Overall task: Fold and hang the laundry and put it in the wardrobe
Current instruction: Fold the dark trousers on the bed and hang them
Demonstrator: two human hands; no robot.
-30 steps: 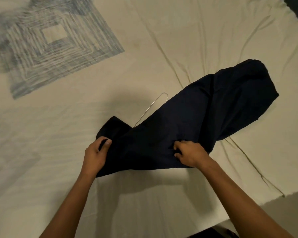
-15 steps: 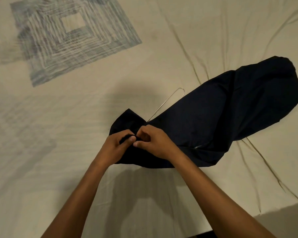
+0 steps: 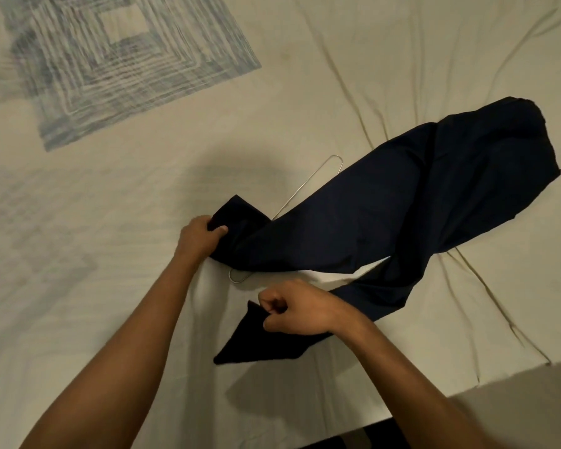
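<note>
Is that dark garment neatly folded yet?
No. The dark garment lies rumpled across the bed sheet, its two ends pulled apart, one gripped by each hand, over a wire hanger.

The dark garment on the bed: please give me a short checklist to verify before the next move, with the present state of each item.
1. Left hand grips one end of the dark garment: ok.
2. Right hand pinches the other end, nearer the bed's edge: ok.
3. The two ends are apart, bare bedsheet showing between them: ok.
4. Wire hanger located: ok, partly under the fabric; loops show above and below it.
5. Garment lying flat and smooth: not ok, the far end is bunched.
6. Hanger threaded through the garment: cannot tell.
</note>
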